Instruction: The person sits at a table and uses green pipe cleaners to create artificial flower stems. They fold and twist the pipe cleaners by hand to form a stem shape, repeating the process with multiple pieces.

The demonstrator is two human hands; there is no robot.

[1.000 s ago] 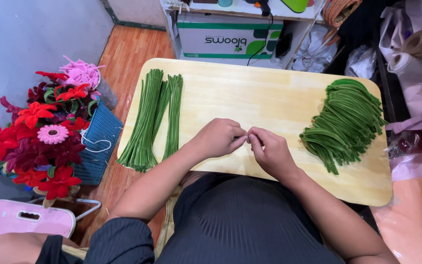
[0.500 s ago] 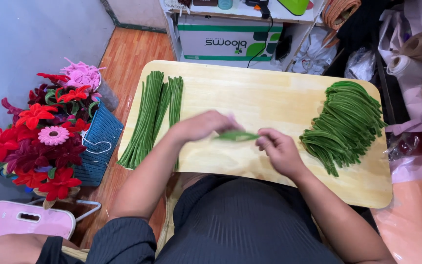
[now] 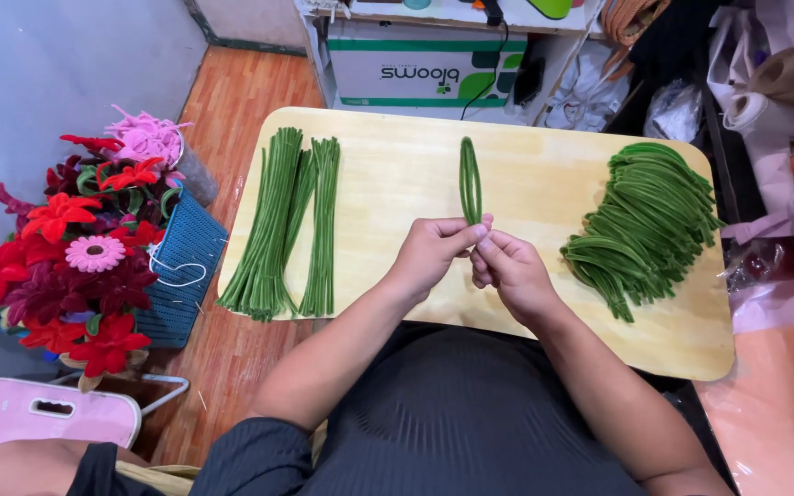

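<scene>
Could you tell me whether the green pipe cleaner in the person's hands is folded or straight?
Folded. The green pipe cleaner forms a narrow loop, with its two strands meeting where the left hand and right hand pinch them.

one rectangular carton (image 3: pixel 425 69), white with green bands, is seen on the floor beyond the board's far edge.
</scene>
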